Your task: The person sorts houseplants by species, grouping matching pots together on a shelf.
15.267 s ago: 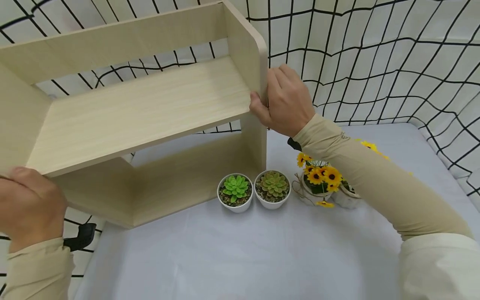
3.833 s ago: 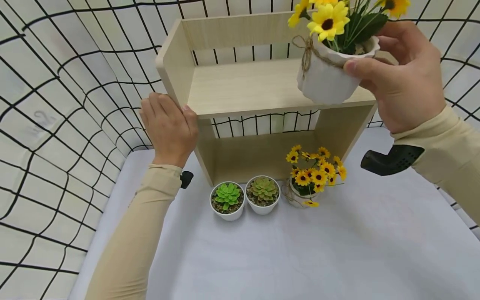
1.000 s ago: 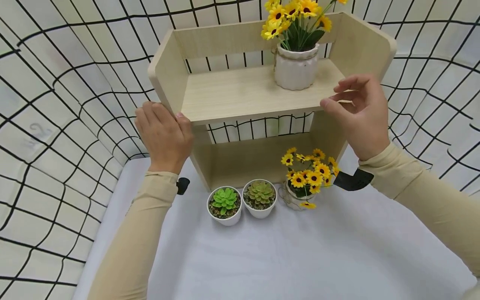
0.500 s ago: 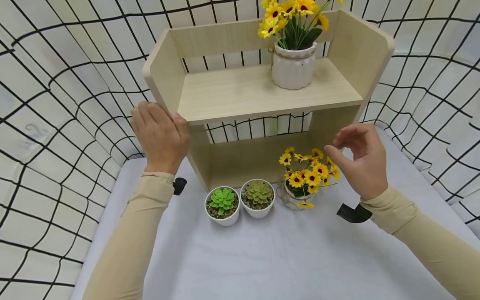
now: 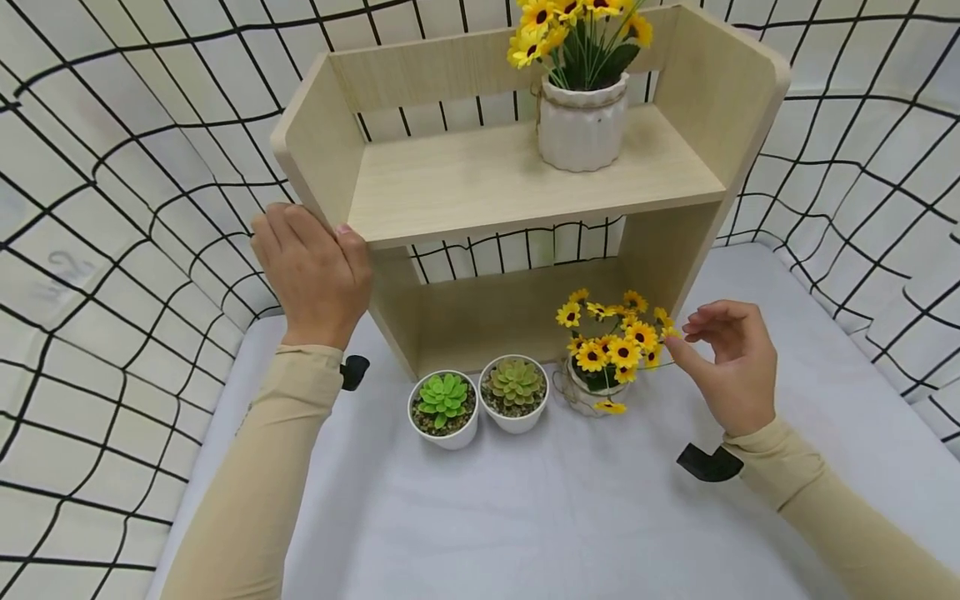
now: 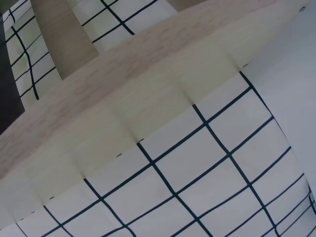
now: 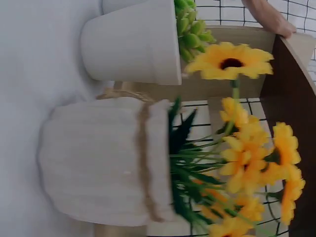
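The pale wooden two-tier shelf unit (image 5: 525,175) stands at upper centre of the head view, on a table under a white cloth (image 5: 570,517). The left hand (image 5: 311,275) rests flat against the unit's left side panel at the level of the upper shelf; its fingers lie straight and together along the panel edge, and nothing is clasped. The left wrist view shows only the wood panel (image 6: 123,98) and the white backdrop with black grid lines (image 6: 197,173).

The right hand (image 5: 723,367) is at centre right, just beside a small white ribbed pot of yellow artificial sunflowers (image 5: 607,358) tied with twine. Fingers are loosely spread, thumb and forefinger tips at the outermost blossoms; whether they actually touch a flower cannot be told. The pot itself is not gripped. It stands on the cloth at the front of the unit's lower opening, at its right end. In the right wrist view the same pot (image 7: 94,163) fills the lower left of the frame.

To its left stand two round white pots: one with a dull green-brown succulent (image 5: 515,392), touching or nearly touching one with a bright green succulent (image 5: 444,404). A larger white ribbed pot of sunflowers (image 5: 582,125) sits on the upper shelf, right of centre.
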Demonstrator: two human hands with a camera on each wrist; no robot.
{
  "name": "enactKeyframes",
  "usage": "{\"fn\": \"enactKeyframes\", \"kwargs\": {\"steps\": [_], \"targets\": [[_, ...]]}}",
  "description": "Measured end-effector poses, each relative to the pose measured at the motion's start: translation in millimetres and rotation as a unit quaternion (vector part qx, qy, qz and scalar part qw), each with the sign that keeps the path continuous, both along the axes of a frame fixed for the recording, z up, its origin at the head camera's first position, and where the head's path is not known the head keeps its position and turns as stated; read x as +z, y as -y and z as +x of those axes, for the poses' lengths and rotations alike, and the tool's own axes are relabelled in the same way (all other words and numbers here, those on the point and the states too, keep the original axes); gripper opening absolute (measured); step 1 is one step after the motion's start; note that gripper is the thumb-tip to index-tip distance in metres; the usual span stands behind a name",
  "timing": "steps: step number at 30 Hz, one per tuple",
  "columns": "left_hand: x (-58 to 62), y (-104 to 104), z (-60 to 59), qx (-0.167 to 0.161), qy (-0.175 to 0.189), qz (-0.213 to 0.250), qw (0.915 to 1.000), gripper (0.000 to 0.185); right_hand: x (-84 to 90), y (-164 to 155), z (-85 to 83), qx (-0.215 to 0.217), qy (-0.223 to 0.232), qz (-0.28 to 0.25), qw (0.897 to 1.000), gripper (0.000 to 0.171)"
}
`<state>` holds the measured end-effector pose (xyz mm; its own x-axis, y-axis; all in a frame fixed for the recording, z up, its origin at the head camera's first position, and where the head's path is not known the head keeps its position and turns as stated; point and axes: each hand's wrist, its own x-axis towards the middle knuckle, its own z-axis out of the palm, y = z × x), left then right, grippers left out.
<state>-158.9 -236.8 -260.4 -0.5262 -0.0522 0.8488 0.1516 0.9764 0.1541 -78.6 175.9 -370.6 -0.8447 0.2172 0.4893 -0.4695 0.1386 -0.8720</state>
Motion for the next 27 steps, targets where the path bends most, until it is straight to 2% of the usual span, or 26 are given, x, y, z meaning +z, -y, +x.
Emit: {"fn": "enactKeyframes", "kwargs": {"steps": [4,9,19,24,27], "targets": [[0.1,-0.6,-0.4,-0.001,0.0,0.002,1.0,0.042,-16.4,-0.7,5.8,0.006,0.013,-0.037,0.999,0.056],[0.7,-0.9,-0.4,0.001,-0.003,0.003,1.0,0.041,-36.5,0.6,11.3,0.012,0.023,-0.056,0.998,0.055],[0.3,-0.5,-0.1,0.0,0.0,0.001,1.0,0.04,-74.7,15.7,24.2,0.045,0.043,-0.03,0.998,0.057],[0.1,-0.4,-0.4,0.0,-0.003,0.001,1.0,0.039,-83.8,21.3,24.6,0.041,0.086,0.006,0.995,0.056],[0.1,-0.5,-0.3,0.002,-0.002,0.001,1.0,0.039,-86.0,23.5,23.8,0.038,0.097,0.027,0.994,0.053]]}}
